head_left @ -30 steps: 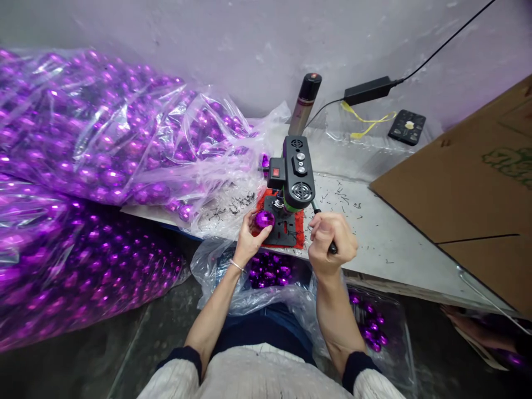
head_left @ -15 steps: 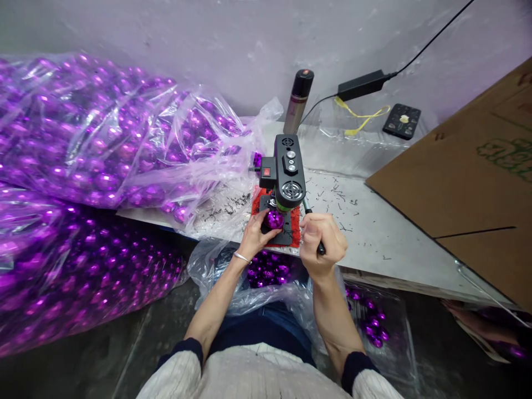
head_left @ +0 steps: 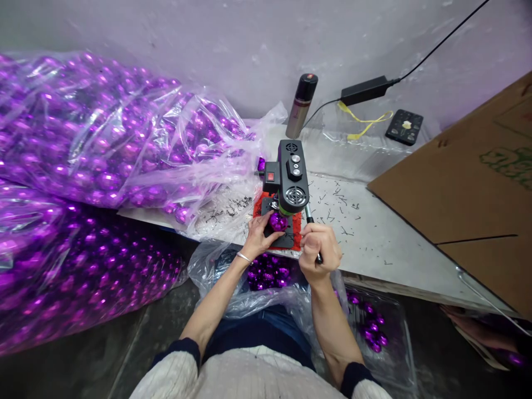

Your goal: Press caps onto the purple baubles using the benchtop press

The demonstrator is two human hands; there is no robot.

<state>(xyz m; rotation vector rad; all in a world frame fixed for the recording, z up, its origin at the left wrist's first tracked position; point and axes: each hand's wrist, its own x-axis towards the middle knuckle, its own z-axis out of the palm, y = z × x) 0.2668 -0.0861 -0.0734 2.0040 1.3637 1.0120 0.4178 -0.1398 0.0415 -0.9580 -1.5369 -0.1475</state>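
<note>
A shiny purple faceted ball [head_left: 278, 221] rests on the dark base plate of a small black bench drill press [head_left: 293, 172], under its head. My left hand [head_left: 260, 237] steadies the ball from the left and front, fingers and thumb curved around it. To the right, my right hand [head_left: 321, 247] is closed in a fist around the press's lever handle [head_left: 310, 216], whose black end pokes out below the fingers. A red mat [head_left: 297, 226] lies under the press. The contact between the drill's tip and the ball is hidden by the head.
Big clear bags [head_left: 103, 127] of purple balls fill the left side. More balls [head_left: 268, 272] lie in plastic at my lap, others in a clear bin [head_left: 399, 332]. A spray can [head_left: 301, 105], power adapter [head_left: 364, 90], phone-like black item [head_left: 404, 127] and cardboard box [head_left: 461, 194] surround the bench.
My right hand and the lever handle have shifted slightly left relative to the press. My left hand stays on the ball. The whole view has shifted a little.
</note>
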